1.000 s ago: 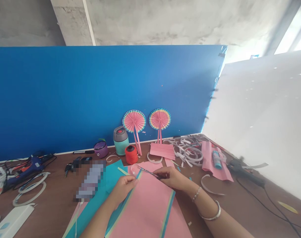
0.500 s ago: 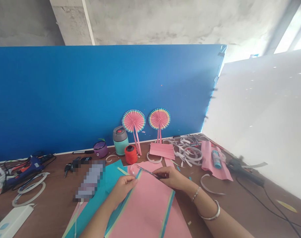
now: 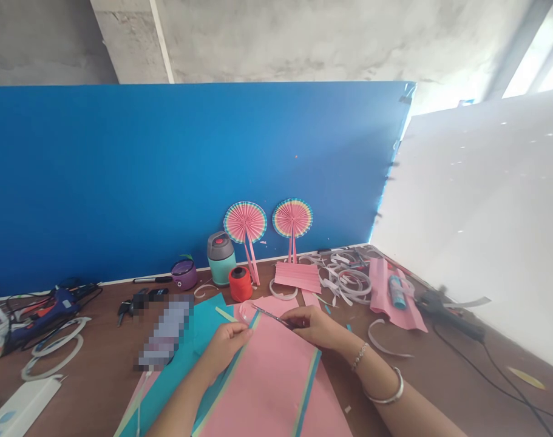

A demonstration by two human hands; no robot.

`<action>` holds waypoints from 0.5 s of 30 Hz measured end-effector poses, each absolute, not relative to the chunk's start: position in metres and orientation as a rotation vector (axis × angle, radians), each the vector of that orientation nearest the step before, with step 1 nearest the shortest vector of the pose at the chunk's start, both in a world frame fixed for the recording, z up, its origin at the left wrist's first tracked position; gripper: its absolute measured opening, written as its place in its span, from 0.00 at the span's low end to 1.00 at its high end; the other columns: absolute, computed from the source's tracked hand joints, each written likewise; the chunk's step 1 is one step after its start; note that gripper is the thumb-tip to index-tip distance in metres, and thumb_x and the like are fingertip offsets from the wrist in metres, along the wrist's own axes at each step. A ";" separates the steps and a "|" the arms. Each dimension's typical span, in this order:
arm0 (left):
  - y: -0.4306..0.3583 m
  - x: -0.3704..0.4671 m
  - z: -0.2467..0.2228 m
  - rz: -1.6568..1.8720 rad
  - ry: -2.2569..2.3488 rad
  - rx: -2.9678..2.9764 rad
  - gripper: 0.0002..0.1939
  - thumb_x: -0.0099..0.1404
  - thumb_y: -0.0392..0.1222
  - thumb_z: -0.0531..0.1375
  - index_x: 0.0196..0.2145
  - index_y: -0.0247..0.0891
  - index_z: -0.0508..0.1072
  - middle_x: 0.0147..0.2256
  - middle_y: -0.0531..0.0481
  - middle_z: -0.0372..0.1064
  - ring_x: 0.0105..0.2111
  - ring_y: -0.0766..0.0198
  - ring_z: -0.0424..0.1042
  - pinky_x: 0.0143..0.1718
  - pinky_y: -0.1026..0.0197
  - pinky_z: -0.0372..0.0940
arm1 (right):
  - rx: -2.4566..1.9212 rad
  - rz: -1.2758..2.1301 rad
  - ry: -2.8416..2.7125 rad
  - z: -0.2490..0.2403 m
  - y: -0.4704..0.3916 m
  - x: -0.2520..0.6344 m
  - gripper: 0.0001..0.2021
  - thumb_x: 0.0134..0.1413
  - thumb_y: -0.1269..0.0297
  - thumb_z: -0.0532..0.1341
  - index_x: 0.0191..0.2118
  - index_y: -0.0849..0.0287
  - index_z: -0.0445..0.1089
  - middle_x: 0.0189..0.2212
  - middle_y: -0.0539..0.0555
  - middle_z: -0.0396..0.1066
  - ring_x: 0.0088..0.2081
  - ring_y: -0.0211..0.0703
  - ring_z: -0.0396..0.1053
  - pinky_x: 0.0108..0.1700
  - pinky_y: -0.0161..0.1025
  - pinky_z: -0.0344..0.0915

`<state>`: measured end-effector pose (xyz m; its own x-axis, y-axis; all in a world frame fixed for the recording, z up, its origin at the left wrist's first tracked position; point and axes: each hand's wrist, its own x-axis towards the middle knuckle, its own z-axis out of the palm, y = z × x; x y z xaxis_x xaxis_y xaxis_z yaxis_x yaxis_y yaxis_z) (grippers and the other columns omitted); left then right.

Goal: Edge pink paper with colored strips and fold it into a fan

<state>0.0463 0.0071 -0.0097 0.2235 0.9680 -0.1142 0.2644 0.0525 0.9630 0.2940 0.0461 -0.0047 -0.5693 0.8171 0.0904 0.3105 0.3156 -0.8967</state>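
Observation:
A pink sheet of paper point(image 3: 269, 376), edged on both sides with yellow and blue strips, lies before me on other pink and blue sheets. At its far left corner, my left hand point(image 3: 230, 343) pinches the striped edge between thumb and fingers. My right hand point(image 3: 310, 326) is closed around the handles of a pair of scissors point(image 3: 269, 314), whose blades point left across the sheet's far end, near my left fingertips. Part of the handles is hidden by my fingers. Beneath lies blue paper point(image 3: 207, 321), with a narrow yellow strip point(image 3: 225, 314) on it.
Two pink pleated fans point(image 3: 245, 222) lean on the blue partition point(image 3: 167, 170). A teal flask point(image 3: 221, 264), a red container point(image 3: 240, 284) and a folded pink piece point(image 3: 298, 276) stand behind the paper. Coiled white strips point(image 3: 354, 282) lie right; a glue gun point(image 3: 60, 306) lies left.

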 end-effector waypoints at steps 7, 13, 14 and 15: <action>0.007 0.047 -0.008 0.826 1.257 1.434 0.27 0.50 0.66 0.58 0.18 0.39 0.55 0.21 0.59 0.41 0.24 0.68 0.44 0.26 0.63 0.43 | -1.015 1.243 -2.016 -0.006 0.047 0.294 0.16 0.43 0.72 0.59 0.41 0.61 0.76 0.27 0.50 0.69 0.28 0.35 0.61 0.29 0.31 0.59; 0.006 0.047 -0.007 0.815 1.258 1.436 0.26 0.50 0.66 0.58 0.19 0.39 0.57 0.22 0.58 0.43 0.25 0.67 0.46 0.27 0.63 0.45 | -1.020 1.214 -2.033 -0.002 0.045 0.293 0.16 0.43 0.72 0.59 0.40 0.61 0.76 0.28 0.50 0.70 0.29 0.36 0.62 0.31 0.31 0.60; 0.006 0.047 -0.007 0.814 1.259 1.437 0.26 0.51 0.65 0.58 0.19 0.39 0.57 0.22 0.58 0.43 0.25 0.67 0.46 0.27 0.63 0.45 | -1.015 1.205 -2.035 -0.002 0.045 0.292 0.16 0.43 0.72 0.59 0.40 0.61 0.76 0.29 0.51 0.70 0.30 0.36 0.62 0.32 0.32 0.61; 0.006 0.047 -0.007 0.813 1.261 1.438 0.26 0.51 0.65 0.57 0.19 0.39 0.57 0.22 0.58 0.43 0.25 0.67 0.45 0.26 0.63 0.44 | -1.003 1.206 -2.038 -0.003 0.045 0.292 0.15 0.44 0.71 0.60 0.40 0.61 0.76 0.30 0.51 0.71 0.30 0.37 0.63 0.33 0.32 0.61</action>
<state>0.0469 0.0061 -0.0069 0.2260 0.9657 -0.1281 0.2819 0.0611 0.9575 0.2924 0.0451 -0.0030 -0.5617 0.8224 0.0907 0.3165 0.3148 -0.8949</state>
